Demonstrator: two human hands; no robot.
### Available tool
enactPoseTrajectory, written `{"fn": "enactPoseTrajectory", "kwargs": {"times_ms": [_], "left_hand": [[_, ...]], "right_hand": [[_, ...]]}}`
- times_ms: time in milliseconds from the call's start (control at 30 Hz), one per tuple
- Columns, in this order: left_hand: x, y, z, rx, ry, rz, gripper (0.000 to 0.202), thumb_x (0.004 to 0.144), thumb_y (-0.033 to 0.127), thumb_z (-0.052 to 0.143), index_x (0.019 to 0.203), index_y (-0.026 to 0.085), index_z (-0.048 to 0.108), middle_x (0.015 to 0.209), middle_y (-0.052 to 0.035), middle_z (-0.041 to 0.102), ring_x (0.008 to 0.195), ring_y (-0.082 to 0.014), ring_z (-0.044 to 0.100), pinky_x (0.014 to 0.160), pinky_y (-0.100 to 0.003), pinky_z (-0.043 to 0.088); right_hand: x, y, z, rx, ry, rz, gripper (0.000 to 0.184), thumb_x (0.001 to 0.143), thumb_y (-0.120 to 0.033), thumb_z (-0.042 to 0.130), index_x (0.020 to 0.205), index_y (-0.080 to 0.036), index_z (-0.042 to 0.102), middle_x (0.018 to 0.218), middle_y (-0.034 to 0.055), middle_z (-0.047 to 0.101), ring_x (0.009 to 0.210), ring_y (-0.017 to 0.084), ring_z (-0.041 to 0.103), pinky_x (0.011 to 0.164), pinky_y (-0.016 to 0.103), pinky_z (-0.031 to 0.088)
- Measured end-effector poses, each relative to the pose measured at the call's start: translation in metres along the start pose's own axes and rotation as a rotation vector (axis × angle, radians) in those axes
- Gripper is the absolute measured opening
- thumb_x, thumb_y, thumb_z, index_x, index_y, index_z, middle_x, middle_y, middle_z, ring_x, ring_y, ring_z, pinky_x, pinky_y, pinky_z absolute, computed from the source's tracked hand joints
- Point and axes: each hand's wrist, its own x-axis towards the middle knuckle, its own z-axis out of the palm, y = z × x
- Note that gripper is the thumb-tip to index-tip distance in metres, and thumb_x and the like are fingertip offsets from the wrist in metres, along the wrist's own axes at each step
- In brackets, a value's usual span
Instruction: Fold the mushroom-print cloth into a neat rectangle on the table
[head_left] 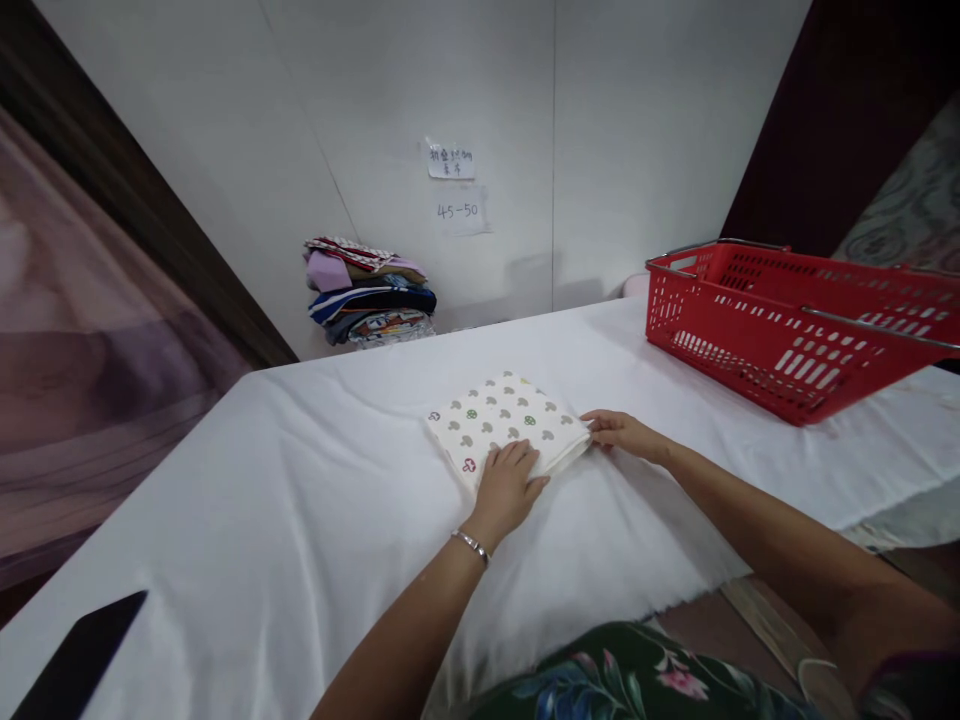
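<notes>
A folded white cloth (504,420) printed with small mushroom shapes lies on the white-covered table (285,500). My left hand (508,484) rests flat on its near edge, fingers stretched out over the fabric. A silver bracelet (471,545) circles that wrist. At the cloth's right corner, my right hand (619,432) touches the edge with its fingers drawn together, seemingly pinching the fabric.
A red plastic basket (795,325) with metal handles stands at the right of the table. A stack of folded clothes (369,292) sits against the back wall under two paper notes (451,162). A dark flat object (79,655) lies at the near left edge.
</notes>
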Motion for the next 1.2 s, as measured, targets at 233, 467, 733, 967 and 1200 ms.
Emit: {"fn": "enactPoseTrajectory", "kwargs": {"times_ms": [233,467,733,967,1200], "left_hand": [[0.003,0.005,0.002,0.022,-0.004,-0.006,0.034,0.085,0.033,0.050,0.117,0.025,0.053,0.131,-0.0055,0.049,0.121,-0.0231,0.040,0.103,-0.043,0.028],[0.005,0.006,0.004,0.042,0.008,-0.014,0.032,0.085,0.032,0.050,0.116,0.025,0.054,0.128,-0.0052,0.051,0.119,-0.0229,0.041,0.101,-0.043,0.029],[0.000,0.006,0.007,0.069,0.021,-0.011,0.034,0.087,0.034,0.047,0.119,0.026,0.052,0.131,-0.0046,0.049,0.121,-0.0236,0.040,0.103,-0.045,0.028],[0.001,0.008,0.006,0.091,0.021,-0.014,0.034,0.087,0.034,0.047,0.119,0.024,0.052,0.132,-0.0061,0.048,0.122,-0.0241,0.040,0.103,-0.044,0.028],[0.027,0.031,0.003,0.066,0.011,0.002,0.024,0.086,0.031,0.048,0.107,0.023,0.056,0.118,-0.0059,0.054,0.106,-0.0225,0.047,0.091,-0.038,0.036]], "right_hand": [[-0.002,0.013,0.003,-0.117,0.056,-0.133,0.032,0.071,-0.037,0.061,0.096,-0.017,0.063,0.073,-0.0016,0.062,0.062,0.011,0.052,0.058,0.024,0.041],[-0.002,0.011,0.007,-0.204,0.114,-0.152,0.018,0.072,-0.030,0.056,0.082,-0.017,0.062,0.072,-0.0010,0.062,0.065,0.012,0.053,0.060,0.024,0.041],[-0.006,0.009,0.013,-0.212,0.160,-0.158,0.007,0.072,-0.025,0.052,0.076,-0.019,0.054,0.069,-0.0034,0.055,0.058,0.010,0.046,0.053,0.022,0.036],[-0.012,0.014,0.015,-0.333,0.204,-0.252,0.010,0.078,-0.026,0.049,0.082,-0.020,0.056,0.071,-0.0025,0.053,0.064,0.012,0.047,0.058,0.024,0.037],[-0.014,0.012,0.017,-0.408,0.226,-0.359,0.015,0.079,-0.025,0.049,0.092,-0.021,0.057,0.082,0.0002,0.054,0.069,0.013,0.048,0.062,0.025,0.039]]}}
